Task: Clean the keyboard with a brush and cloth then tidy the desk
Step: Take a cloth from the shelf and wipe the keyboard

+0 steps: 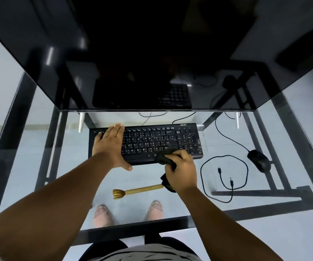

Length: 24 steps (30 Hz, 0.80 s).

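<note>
two hands are in view. right hand [182,170]: clenched around one dark cloth [166,157], knuckles up, pressing the bunched cloth onto the front edge of the keyboard near its right half; a tail of the cloth hangs out below the wrist. left hand [109,146]: released, palm down, fingers straight and together, lying flat on the left end of the keyboard with the thumb over the front edge, grasping nothing.

one black keyboard [152,142] lies on the glass desk [246,215], long axis left to right, parallel to the lower edge of one dark monitor [152,53] behind it. one brush [138,191] lies on the glass between keyboard and person, long axis roughly left to right, bristles pointing left, handle end at the cloth tail under the right wrist.

one black mouse [259,160] sits well right of the keyboard, cord trailing back. one loose black cable [225,178] lies looped between keyboard and mouse, both plugs inside the loop. two feet show through the glass.
</note>
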Available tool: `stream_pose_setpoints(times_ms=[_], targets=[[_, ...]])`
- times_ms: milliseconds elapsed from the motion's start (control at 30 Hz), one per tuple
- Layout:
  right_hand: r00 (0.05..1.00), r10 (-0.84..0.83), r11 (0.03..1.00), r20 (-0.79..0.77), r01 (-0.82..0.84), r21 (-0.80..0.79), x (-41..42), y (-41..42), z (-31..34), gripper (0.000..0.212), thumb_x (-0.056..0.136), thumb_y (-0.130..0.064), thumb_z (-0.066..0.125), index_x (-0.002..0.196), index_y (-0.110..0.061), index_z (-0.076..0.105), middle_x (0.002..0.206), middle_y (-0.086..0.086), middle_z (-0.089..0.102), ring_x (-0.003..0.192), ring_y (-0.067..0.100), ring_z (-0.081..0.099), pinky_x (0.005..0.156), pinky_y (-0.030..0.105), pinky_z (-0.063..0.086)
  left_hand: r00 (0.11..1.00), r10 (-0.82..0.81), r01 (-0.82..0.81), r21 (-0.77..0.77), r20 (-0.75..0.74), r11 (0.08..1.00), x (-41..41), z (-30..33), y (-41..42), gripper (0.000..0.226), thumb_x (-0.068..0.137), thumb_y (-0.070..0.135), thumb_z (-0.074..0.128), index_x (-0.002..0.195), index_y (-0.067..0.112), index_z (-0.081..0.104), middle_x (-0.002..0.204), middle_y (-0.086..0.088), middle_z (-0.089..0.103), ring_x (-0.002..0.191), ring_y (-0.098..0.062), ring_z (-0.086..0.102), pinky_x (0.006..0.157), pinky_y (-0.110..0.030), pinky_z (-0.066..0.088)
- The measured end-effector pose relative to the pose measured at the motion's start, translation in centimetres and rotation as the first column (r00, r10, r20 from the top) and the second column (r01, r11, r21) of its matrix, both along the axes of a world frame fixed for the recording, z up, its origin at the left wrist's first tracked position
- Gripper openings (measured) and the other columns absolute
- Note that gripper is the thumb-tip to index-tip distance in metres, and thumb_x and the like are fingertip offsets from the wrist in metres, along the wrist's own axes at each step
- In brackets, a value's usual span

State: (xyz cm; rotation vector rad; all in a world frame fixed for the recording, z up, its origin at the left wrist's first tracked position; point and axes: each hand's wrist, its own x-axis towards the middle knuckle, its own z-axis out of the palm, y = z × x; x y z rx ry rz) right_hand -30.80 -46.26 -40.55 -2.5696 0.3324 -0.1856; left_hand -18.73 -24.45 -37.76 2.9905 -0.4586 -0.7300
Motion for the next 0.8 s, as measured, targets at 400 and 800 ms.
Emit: stream_pose_setpoints(times_ms=[400,800], targets=[[0.924,-0.368,0.924,0.099,0.352,0.153,-1.5,-4.4,-0.6,0.033,0.074,-0.004,0.064,0.101,-0.018,0.075,0.106,0.0,0.064,0.095,0.022,0.061,0.082,0.03,0.053,1.0,-0.021,0.022,0.134,-0.008,0.991,0.1,1.5,-1.8,0.151,0.044,0.068,0.081,0.153,0.014,-0.009,0.162,-0.005,-0.003,0.15,-0.025,-0.002,0.12,-0.049,0.011],[0.92,-0.388,0.915,0.051,0.378,0.139,-0.9,-7.2,-0.6,0.033,0.083,-0.006,0.062,0.112,-0.019,0.072,0.111,0.004,0.061,0.098,0.023,0.061,0.084,0.022,0.044,0.999,-0.046,0.046,0.08,0.005,0.996,-0.3,1.6,-5.8,0.15,0.044,0.068,0.082,0.153,0.019,-0.008,0.162,0.001,-0.003,0.15,-0.022,-0.001,0.12,-0.049,0.012]])
